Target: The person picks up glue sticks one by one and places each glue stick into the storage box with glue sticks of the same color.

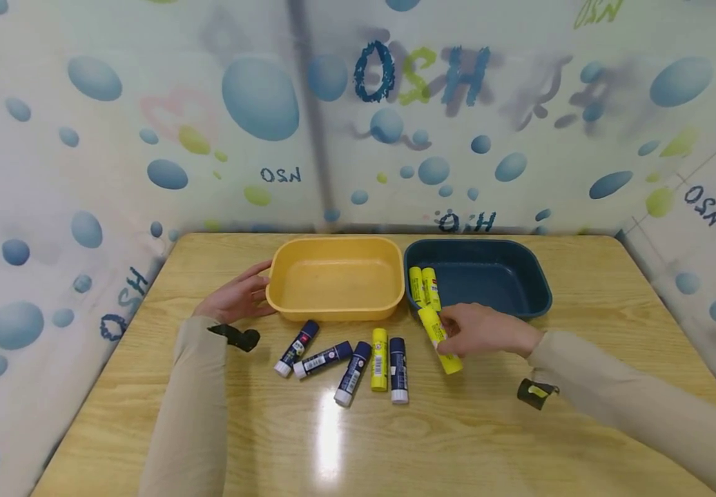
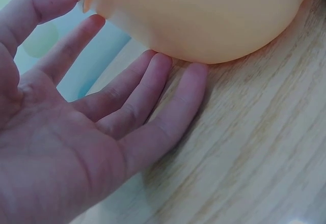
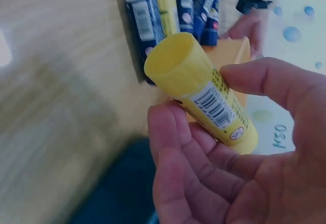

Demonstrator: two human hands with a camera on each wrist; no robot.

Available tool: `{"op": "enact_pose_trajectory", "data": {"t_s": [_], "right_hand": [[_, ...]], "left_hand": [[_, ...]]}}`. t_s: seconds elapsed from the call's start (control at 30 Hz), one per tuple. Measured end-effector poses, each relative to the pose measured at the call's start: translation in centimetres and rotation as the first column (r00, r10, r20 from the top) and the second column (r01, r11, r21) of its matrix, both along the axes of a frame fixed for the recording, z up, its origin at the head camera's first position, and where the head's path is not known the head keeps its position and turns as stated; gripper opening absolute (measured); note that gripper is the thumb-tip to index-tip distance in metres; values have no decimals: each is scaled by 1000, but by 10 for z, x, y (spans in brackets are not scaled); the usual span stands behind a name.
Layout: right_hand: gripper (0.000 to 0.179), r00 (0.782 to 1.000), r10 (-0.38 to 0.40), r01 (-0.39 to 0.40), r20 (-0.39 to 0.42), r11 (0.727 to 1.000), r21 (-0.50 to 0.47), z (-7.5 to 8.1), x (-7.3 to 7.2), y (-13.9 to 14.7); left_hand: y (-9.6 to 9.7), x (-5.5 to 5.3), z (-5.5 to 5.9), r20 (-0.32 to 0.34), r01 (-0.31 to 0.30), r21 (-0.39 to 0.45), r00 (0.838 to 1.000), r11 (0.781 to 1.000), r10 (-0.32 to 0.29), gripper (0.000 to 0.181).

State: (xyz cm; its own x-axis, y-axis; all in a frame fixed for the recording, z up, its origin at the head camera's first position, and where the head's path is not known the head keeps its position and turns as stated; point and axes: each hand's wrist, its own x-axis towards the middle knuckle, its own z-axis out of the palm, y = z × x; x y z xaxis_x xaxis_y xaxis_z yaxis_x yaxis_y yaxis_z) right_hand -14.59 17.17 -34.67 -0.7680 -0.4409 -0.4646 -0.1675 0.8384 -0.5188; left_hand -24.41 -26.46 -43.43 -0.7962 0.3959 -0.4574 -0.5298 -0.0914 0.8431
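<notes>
My right hand (image 1: 478, 330) pinches a yellow glue stick (image 1: 439, 338) between thumb and fingers, tilted over the front edge of the dark blue bin (image 1: 534, 293). In the right wrist view the held stick's barcode (image 3: 215, 106) faces the camera. Two yellow glue sticks (image 1: 430, 288) lie inside that bin, at its left end. At the left side of the orange-yellow bin (image 1: 335, 314), my left hand (image 1: 238, 295) touches the wall with extended fingers. Its fingertips (image 2: 196, 74) meet the bin's lower side in the left wrist view.
Before the bins, several dark blue glue sticks (image 1: 353, 373) with white ends lie on the wooden table (image 1: 258, 428). One yellow glue stick (image 1: 379, 359) lies among them. A patterned wall covering (image 1: 358, 159) rises behind the table and along both sides.
</notes>
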Motion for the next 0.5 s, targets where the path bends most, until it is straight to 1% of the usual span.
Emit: {"op": "enact_pose_trajectory", "data": {"t_s": [0.1, 0.3, 0.4, 0.5], "right_hand": [[23, 999, -9, 9, -31, 1000, 16, 8, -4, 5], [25, 998, -19, 21, -57, 999, 39, 20, -11, 13], [25, 999, -21, 23, -50, 999, 38, 23, -16, 18], [24, 999, -24, 25, -38, 999, 25, 24, -21, 23]], "left_hand": [[0, -1, -1, -1, 3, -5, 1000, 1000, -3, 61], [-1, -1, 0, -19, 10, -21, 1000, 1000, -11, 63], [0, 0, 1, -22, 15, -18, 1000, 1000, -15, 63], [1, 1, 1, -10, 9, -11, 1000, 1000, -9, 63]]}}
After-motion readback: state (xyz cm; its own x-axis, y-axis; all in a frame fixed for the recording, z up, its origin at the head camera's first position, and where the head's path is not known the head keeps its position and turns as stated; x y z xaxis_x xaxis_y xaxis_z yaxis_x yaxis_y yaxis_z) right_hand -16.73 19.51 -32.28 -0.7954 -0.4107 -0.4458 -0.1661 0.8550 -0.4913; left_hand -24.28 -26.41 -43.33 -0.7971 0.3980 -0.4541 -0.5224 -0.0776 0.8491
